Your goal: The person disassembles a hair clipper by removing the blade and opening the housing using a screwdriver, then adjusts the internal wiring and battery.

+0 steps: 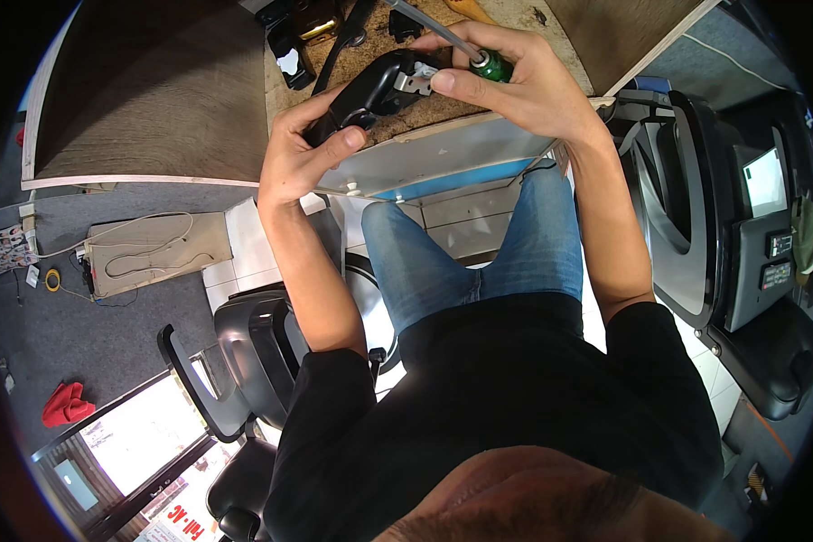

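My left hand (300, 155) is closed around a curved, glossy black plastic part (370, 88), held tilted over the workbench. At its right end shows a silver metal bracket (414, 81), with the thumb of my right hand (540, 95) against it. Tucked in that same right hand is a screwdriver (490, 67) with a green handle. Its metal shaft points up and to the left, away from the black part. My right fingers are partly hidden behind the part and the screwdriver.
Black pieces (291, 63) and an amber-coloured item (321, 23) lie on the worn brown benchtop (506, 16). Wooden panels (154, 90) flank it. Black chairs (262, 348) stand at left and right. A red cloth (67, 404) lies on the grey floor.
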`<state>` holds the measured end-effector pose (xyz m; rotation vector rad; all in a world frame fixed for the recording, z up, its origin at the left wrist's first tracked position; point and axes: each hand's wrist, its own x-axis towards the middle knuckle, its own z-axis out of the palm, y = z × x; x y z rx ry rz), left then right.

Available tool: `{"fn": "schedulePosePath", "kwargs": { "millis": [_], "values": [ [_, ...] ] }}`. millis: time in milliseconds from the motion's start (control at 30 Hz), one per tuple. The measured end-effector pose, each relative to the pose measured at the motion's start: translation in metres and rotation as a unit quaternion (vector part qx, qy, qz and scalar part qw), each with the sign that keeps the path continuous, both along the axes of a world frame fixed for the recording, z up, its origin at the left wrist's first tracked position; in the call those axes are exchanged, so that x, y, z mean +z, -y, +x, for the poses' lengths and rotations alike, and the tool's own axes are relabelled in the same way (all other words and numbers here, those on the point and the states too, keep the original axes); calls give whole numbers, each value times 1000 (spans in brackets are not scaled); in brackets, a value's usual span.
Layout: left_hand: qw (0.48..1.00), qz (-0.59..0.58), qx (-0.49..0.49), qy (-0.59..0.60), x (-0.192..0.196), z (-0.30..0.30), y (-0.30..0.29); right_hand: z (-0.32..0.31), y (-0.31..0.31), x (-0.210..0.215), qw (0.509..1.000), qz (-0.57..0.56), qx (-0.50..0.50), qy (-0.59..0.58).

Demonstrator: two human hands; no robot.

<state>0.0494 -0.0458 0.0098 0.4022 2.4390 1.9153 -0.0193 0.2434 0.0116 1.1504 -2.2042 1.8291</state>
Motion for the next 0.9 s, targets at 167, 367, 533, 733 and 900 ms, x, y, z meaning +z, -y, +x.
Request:
{"fn": "schedulePosePath", "kwargs": {
  "millis": [167,367,533,733,900],
  "values": [
    [1000,-2,2,-3,-1,0,-1,0,0,0,1000,-7,7,-4],
    [1000,-3,2,-5,0,0,0,2,-1,4,1000,7,13,12],
    [1000,-10,-4,-2,2,0,-1,2,-3,7,1000,13,17,15],
    [1000,-6,-8,-2,3,0,-1,3,-4,8,999,31,13,22],
    [1000,-2,-11,-3,1,0,0,4,-3,7,999,31,14,25]
  ]
}}
